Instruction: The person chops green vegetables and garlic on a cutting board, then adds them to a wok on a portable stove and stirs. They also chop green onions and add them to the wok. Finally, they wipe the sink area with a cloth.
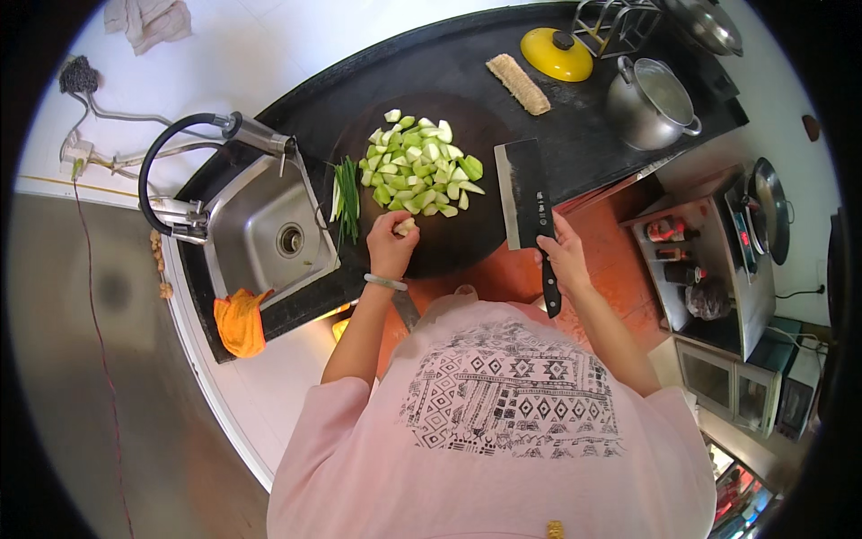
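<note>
My left hand (393, 244) pinches small pale pieces (405, 226), perhaps garlic, over the near left part of a round dark cutting board (465, 252). My right hand (564, 255) grips the black handle of a Chinese cleaver (524, 195), its broad blade raised at the board's right edge, lying roughly flat to the view. A heap of cut light green vegetable chunks (421, 165) covers the middle of the board, just beyond my left hand. Green onion stalks (347, 200) lie on the board's left edge.
A steel sink (252, 249) with a black hose faucet (155, 158) is at left, an orange cloth (242, 323) on its near rim. A loofah pad (518, 84), a yellow lid (549, 60) and a steel pot (643, 111) stand at the back right. A shelf unit (757, 303) is at right.
</note>
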Demonstrator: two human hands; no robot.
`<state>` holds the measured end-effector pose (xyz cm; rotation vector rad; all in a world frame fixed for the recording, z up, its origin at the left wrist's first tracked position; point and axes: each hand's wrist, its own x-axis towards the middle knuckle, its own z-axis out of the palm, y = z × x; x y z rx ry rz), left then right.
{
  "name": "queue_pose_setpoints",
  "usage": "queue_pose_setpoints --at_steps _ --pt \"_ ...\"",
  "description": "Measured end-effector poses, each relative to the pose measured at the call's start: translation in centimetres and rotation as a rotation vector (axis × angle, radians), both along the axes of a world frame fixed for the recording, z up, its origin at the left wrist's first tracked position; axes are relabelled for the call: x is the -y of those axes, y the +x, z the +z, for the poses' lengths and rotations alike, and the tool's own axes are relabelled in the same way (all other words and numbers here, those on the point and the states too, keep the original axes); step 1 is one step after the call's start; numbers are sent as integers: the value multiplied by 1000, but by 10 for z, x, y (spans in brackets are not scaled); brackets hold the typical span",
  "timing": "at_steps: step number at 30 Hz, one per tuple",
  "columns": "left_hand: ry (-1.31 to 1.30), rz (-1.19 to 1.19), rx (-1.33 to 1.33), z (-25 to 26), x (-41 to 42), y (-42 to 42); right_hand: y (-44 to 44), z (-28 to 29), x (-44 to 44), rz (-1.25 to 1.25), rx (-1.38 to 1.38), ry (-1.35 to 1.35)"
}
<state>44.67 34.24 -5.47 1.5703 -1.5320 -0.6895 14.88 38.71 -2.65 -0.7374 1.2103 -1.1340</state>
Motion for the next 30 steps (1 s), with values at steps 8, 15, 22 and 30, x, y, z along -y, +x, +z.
queue_pose_setpoints --at_steps 8,15,22,30 --pt "-425 -20 69 14 61 -21 15 -18 16 -12 71 16" --pt "-483 -35 342 2 92 -38 28 -19 27 5 60 28" --pt "-442 -30 494 4 80 -52 43 -18 39 44 8 10" --pt "-423 -23 513 8 75 -59 57 -15 47 85 -44 10"
